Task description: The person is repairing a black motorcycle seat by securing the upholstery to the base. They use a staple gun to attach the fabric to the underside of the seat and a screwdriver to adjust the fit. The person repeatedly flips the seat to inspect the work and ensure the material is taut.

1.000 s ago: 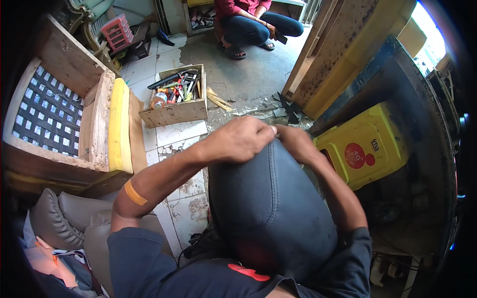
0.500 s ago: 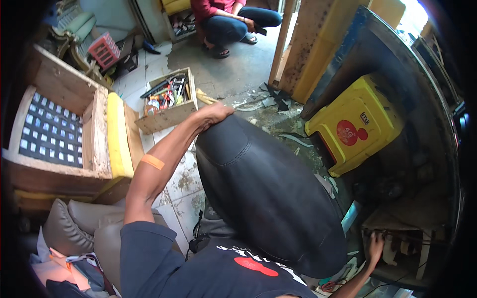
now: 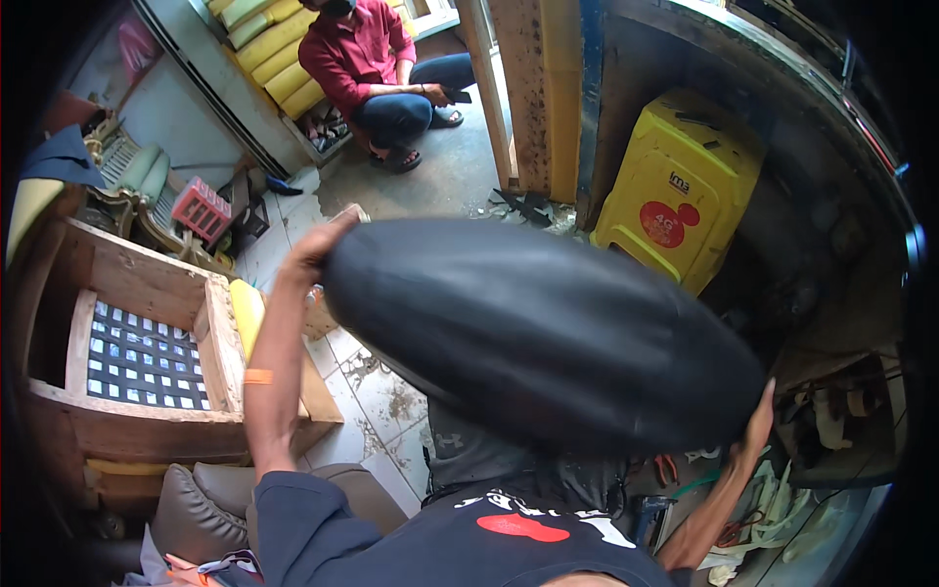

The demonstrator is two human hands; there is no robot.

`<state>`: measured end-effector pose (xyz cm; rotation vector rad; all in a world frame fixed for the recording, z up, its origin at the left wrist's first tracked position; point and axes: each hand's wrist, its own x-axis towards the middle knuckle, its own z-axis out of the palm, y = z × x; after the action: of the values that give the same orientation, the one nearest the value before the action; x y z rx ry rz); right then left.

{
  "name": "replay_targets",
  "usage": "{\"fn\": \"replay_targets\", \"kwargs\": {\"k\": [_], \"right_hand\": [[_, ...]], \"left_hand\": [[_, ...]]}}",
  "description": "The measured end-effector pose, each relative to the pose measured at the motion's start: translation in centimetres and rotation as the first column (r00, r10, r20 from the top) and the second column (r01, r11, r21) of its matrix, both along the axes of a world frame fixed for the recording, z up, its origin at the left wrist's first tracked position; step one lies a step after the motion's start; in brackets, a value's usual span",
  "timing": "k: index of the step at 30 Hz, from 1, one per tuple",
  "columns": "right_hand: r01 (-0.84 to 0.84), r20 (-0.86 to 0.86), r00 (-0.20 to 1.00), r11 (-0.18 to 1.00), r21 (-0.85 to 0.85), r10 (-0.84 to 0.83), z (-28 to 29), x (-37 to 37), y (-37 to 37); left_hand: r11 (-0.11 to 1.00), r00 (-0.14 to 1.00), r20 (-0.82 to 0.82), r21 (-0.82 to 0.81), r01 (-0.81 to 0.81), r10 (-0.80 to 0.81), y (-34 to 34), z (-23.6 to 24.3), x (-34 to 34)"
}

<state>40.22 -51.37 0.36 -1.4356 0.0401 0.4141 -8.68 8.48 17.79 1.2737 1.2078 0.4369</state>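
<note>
Both hands on the job, 1 at each end of a long black padded seat (image 3: pixel 548 323). Left hand (image 3: pixel 330 240) grips the left end, fingers around the far edge. Right hand (image 3: pixel 758 416) grasps the right end from the outer side; the seat hides part of that grip, so I can't tell how far the fingers reach underneath. Seat is up off the floor, in front of the worker's dark T-shirt (image 3: pixel 440 538), lying crosswise and tilted: left end farther out, right end nearer the body. Smooth side faces up, a bit blurred.

Orange strip (image 3: pixel 259 377) stuck on the left arm. Left of that arm: wooden frame (image 3: pixel 225 338) with black webbing (image 3: pixel 147 357) woven across it, yellow padding (image 3: pixel 246 311) beside it. Grey-brown cushions (image 3: pixel 201 514) sit below the frame.

Beyond the seat, right of centre: yellow plastic stool (image 3: pixel 719 161) with a red print. Red-handled pliers (image 3: pixel 668 472) just below the seat's near edge, by the right forearm. Across the room, 1 person in a red shirt (image 3: pixel 354 59) crouches with a dark phone-like slab (image 3: pixel 457 96) in hand. Pink crate (image 3: pixel 201 208) farther left, near the wall.
</note>
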Motion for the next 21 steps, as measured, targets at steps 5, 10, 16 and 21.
{"fn": "replay_targets", "kwargs": {"k": [5,10,16,21], "right_hand": [[-0.047,0.406,0.911,0.996,-0.072,0.072,3.5,2.3,17.5],[-0.575,0.614,0.688,0.807,0.136,0.387,13.5,-16.9,30.7],[-0.213,0.097,0.432,-0.002,0.977,0.897,13.3,-28.3,33.0],[-0.234,0.061,0.334,0.02,0.972,0.941,5.2,-24.5,30.6]], "left_hand": [[0.467,0.967,0.0,0.876,0.123,-0.255,2.8,22.2,-13.7],[0.034,1.0,-0.027,0.999,0.026,0.017,-19.1,34.2,-1.9],[-0.234,0.781,-0.558,0.75,0.619,0.279,-33.7,21.5,12.7],[0.15,0.391,-0.801,0.363,0.919,-0.453,-38.3,13.6,14.2]]}}
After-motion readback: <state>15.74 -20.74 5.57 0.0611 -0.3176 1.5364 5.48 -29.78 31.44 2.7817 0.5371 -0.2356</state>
